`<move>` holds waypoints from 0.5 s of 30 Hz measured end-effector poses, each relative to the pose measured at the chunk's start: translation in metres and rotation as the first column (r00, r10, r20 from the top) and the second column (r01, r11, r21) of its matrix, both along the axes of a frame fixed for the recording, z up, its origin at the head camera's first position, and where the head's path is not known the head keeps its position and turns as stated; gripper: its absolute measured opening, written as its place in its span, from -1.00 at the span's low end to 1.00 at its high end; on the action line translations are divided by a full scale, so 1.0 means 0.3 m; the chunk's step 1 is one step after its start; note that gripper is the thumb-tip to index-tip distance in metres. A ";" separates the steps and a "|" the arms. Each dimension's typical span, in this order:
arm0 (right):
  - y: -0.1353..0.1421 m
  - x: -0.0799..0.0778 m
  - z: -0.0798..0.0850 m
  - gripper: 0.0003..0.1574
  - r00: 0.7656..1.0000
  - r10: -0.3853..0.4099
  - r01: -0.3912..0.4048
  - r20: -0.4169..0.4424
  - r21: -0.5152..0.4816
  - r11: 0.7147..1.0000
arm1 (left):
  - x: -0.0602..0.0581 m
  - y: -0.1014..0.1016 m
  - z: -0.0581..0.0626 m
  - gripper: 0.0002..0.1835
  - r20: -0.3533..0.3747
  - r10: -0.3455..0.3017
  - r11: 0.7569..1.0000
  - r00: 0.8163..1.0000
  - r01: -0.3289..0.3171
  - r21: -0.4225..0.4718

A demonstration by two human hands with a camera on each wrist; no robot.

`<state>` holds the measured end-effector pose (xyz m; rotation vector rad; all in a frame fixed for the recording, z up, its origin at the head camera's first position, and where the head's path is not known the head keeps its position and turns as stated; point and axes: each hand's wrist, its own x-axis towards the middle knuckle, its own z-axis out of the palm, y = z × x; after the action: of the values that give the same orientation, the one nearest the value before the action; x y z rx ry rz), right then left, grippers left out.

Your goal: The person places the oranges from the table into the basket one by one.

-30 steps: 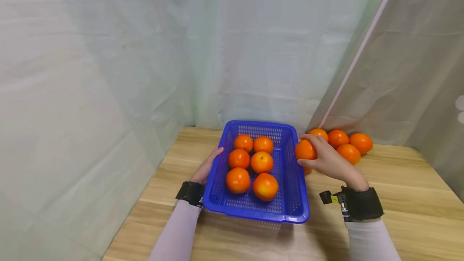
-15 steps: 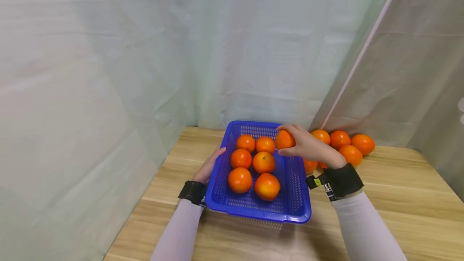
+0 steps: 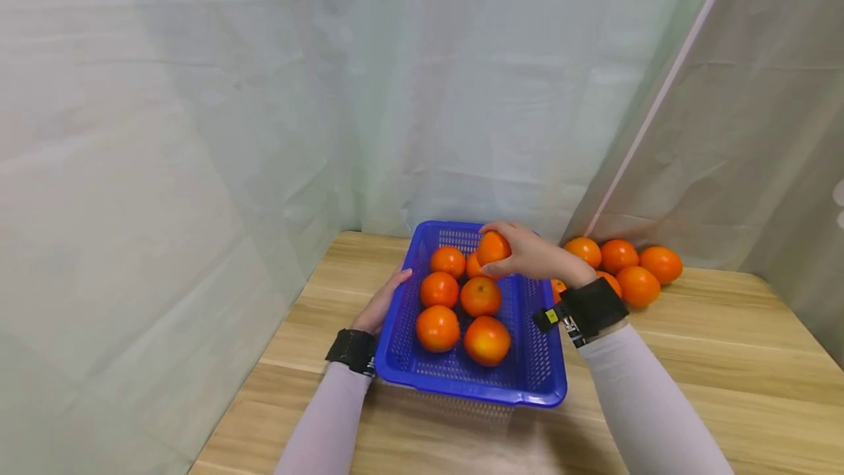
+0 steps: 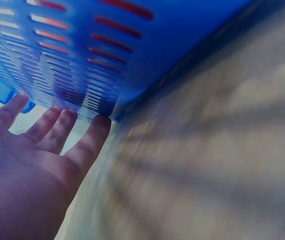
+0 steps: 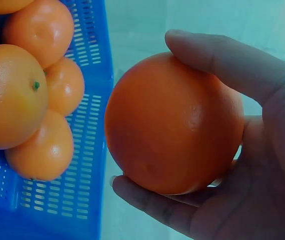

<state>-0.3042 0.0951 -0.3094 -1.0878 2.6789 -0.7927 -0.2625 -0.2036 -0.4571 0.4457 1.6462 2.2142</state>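
Right hand (image 3: 532, 252): we saw fingers (image 5: 155, 202) curled round one orange (image 3: 494, 248), held above the far end of the blue plastic basket (image 3: 455, 387), where six oranges (image 3: 439, 290) lay. Left hand (image 3: 377, 306): straight fingers touched the outer wall. We judged that a high drop could bounce the fruit, or a bump shift the lightly braced basket across the desk (image 3: 692, 358).

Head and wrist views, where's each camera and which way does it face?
Head: on the head, facing forward and down at the blue perforated plastic basket; left hand, right hand, pale sleeves show.
Left wrist: on that wrist, facing the basket's slotted outside; left hand shows.
Right wrist: on that wrist, facing a glossy round orange fruit; right hand shows.
Head and right wrist share that fruit.
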 end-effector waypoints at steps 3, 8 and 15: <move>-0.022 -0.019 -0.006 -0.13 1.000 0.004 -0.004 0.016 -0.009 1.000 | -0.001 0.002 0.001 -0.38 0.004 0.005 1.000 1.000 -0.005 -0.004; -0.067 -0.055 -0.038 -0.15 1.000 -0.001 0.002 0.029 -0.021 1.000 | 0.002 0.000 -0.001 -0.38 0.014 -0.001 1.000 1.000 0.001 0.006; -0.133 -0.097 -0.104 -0.12 0.999 -0.046 0.046 0.023 -0.006 0.999 | 0.002 0.000 -0.004 -0.38 0.006 -0.010 1.000 1.000 0.010 0.003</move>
<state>-0.3332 0.0551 -0.3405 -1.0158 2.6928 -0.8166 -0.2619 -0.2037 -0.4582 0.4467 1.6342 2.2097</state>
